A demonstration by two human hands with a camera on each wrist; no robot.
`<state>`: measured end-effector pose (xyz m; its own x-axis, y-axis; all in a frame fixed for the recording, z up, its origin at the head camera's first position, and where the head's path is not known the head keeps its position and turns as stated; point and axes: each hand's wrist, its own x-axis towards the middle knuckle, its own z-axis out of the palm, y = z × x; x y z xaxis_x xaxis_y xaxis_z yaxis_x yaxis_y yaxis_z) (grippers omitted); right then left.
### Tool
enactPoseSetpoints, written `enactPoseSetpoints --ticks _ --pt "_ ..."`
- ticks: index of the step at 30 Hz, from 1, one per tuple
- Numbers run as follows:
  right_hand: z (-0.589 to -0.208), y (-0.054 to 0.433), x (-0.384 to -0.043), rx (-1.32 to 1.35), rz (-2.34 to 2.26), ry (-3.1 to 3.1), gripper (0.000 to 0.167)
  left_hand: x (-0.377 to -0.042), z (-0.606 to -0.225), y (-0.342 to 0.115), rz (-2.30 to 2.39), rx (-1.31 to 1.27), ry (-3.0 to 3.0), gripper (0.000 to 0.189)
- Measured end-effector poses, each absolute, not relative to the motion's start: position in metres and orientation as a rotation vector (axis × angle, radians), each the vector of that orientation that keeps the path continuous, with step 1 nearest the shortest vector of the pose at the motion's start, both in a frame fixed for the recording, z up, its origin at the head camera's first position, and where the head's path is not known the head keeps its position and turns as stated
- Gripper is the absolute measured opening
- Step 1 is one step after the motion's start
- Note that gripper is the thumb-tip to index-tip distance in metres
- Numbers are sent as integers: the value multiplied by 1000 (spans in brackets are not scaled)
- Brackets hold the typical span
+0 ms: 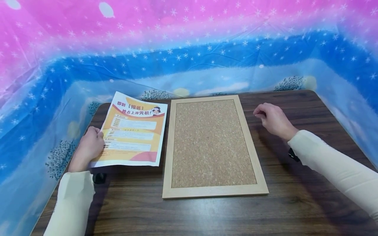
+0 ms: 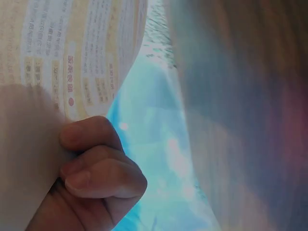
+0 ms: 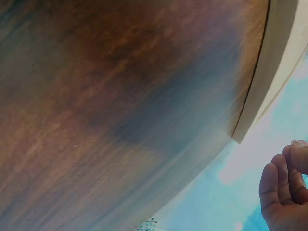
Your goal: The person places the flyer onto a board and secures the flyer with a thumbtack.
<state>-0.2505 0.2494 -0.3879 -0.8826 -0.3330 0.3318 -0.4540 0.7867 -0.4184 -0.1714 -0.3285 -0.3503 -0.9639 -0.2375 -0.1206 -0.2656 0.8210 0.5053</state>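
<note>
In the head view, the cork board (image 1: 214, 144) lay on the brown wooden table (image 1: 212, 216), inside its pale frame (image 1: 217, 191). On its left side, near to it, was the printed sheet (image 1: 133, 134), yellow and red with Chinese writing. My left hand (image 1: 91, 144) gripped this sheet by its left edge, on the side away from the board. My right hand (image 1: 274, 119) was in the air to the right of the board, with its fingers bent, well apart from the sheet. Beyond the board hung the pink and blue cloth (image 1: 189, 42) with white snowflakes.

The left wrist view showed what the head view hid: my curled fingers (image 2: 106, 178) beneath the sheet, whose print appeared pale there. The sheet was raised from the table.

The right wrist view showed, from closer, my bent fingers with the thumb (image 3: 301, 159) against them, and also one corner of the board's frame. Whether something small was between them, I could not tell.
</note>
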Motion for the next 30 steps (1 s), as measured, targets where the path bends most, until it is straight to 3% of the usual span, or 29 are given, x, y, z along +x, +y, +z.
enactPoseSetpoints --ticks 10,30 --pt "-386 243 -252 644 756 -2721 16 -174 -340 -297 890 -285 2936 36" --pt "-382 223 -254 720 800 -2674 15 -198 -370 -213 905 -95 2844 29"
